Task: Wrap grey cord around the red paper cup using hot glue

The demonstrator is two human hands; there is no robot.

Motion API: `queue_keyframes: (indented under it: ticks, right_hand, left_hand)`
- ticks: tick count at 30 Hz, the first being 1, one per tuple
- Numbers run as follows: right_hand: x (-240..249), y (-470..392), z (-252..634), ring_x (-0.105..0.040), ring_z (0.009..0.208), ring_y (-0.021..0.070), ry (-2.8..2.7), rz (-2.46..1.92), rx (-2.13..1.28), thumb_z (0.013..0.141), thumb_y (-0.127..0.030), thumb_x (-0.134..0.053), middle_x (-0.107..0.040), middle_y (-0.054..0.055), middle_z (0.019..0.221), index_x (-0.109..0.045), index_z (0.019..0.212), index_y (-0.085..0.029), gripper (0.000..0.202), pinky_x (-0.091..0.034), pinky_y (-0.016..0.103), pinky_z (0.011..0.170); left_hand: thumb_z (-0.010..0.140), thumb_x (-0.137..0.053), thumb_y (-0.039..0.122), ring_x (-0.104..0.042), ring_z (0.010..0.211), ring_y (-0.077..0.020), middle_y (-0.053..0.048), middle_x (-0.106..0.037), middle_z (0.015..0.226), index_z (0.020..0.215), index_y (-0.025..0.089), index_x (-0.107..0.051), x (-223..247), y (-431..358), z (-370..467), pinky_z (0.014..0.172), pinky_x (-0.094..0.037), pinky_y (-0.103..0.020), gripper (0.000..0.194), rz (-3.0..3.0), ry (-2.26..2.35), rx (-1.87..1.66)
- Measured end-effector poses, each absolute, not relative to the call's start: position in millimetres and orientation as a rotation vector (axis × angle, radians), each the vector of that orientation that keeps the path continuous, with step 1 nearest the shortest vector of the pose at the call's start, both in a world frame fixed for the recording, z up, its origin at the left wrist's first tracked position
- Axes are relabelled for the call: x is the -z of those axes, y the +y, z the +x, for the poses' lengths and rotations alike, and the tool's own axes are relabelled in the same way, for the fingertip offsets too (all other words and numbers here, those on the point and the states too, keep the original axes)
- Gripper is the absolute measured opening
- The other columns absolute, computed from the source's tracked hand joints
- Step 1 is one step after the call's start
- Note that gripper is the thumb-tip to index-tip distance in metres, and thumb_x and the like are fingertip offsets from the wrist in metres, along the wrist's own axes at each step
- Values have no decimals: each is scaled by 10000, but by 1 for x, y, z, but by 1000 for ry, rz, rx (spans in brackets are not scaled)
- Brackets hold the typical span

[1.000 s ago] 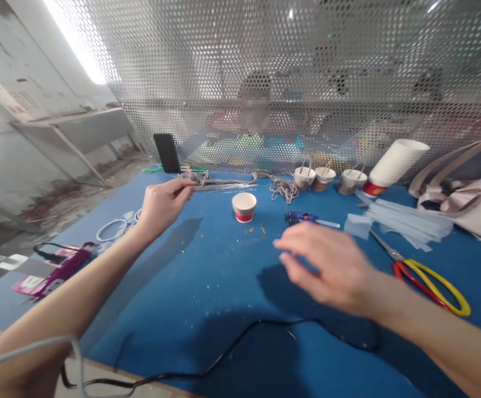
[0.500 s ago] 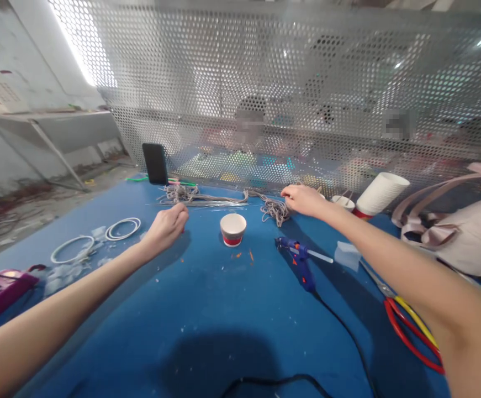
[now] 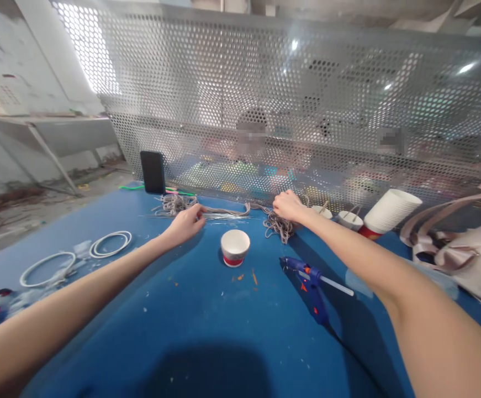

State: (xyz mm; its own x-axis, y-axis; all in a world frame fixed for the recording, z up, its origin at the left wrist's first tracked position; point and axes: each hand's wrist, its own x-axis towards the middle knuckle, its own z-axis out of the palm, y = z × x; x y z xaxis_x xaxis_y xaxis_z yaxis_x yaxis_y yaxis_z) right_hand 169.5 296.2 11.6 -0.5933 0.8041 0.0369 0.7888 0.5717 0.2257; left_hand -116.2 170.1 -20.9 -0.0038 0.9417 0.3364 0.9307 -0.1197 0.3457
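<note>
My left hand (image 3: 185, 224) is closed, its fingers at the thin wires (image 3: 227, 217) near the back of the blue table; what it pinches is too small to make out. My right hand (image 3: 289, 206) is closed at the upper edge of a grey cord bundle (image 3: 280, 226); its fingertips are partly hidden. Another tangle of grey cord (image 3: 176, 204) lies behind my left hand. A white paper cup with a red base (image 3: 235, 247) stands upright between my forearms. To its right, a blue glue gun (image 3: 310, 282) lies with a glue stick in its back.
A dark phone (image 3: 153, 172) leans on the perforated metal screen (image 3: 207, 83). White rings (image 3: 110, 245) lie at left. Stacked paper cups (image 3: 391, 211), small cups (image 3: 350, 220) and a pale bag (image 3: 480, 249) are at right. People show dimly through the screen.
My left hand has moved right, closer to the wires. My right hand has shifted slightly left, over the cord bundle. The view has shifted, and the scissors no longer show.
</note>
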Motion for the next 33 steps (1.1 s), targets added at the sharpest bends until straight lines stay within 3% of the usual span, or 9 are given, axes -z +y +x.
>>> queue_keyframes:
  ticks: [9,15,19,23,29,33]
  right_hand:
    - [-47,300,183,-615,878,170,2737,1940,281,906,-311,-541,-604,64,1070,-565,1108,-143,264,-530,351,744]
    - [-58,295,196,-624,772,132,2812,2104,709,914,-295,-534,-622,45,977,-565,1078,-129,235,-541,294,654]
    - [-65,286,207,-621,586,85,2814,2042,867,871,-151,-556,-654,27,760,-615,820,-105,91,-479,172,484]
    - [-66,275,207,-606,477,86,2789,1900,926,753,-43,-599,-646,15,614,-611,632,-120,144,-389,138,367]
    - [-69,275,176,-589,467,66,2877,1832,894,748,-15,-583,-646,9,644,-609,709,-119,114,-362,123,359]
    - [-66,279,145,-577,482,47,2916,1744,943,779,-40,-606,-667,14,758,-619,847,-118,104,-385,127,389]
  left_hand:
    - [733,-489,168,-652,870,-219,-60,-724,888,848,170,-691,12,231,-90,766,-465,-270,233,2227,1972,-546]
    - [844,-527,411,-626,947,-274,-89,-689,949,905,156,-682,15,264,-49,802,-487,-391,304,2173,1904,-428]
    - [885,-541,313,-595,988,-214,-85,-586,1157,1132,159,-565,24,274,-34,832,-511,-412,292,2133,1816,-437]
    - [880,-548,297,-593,993,-222,-83,-573,1183,1152,161,-557,24,283,-32,816,-520,-401,304,2036,1728,-591]
    - [891,-534,290,-612,938,-199,-90,-596,1121,1149,138,-543,-1,282,-47,792,-528,-400,300,1869,1508,-845]
    - [859,-440,99,-621,658,-126,-37,-656,724,890,92,-605,-16,272,-56,682,-515,-284,168,1812,1385,-952]
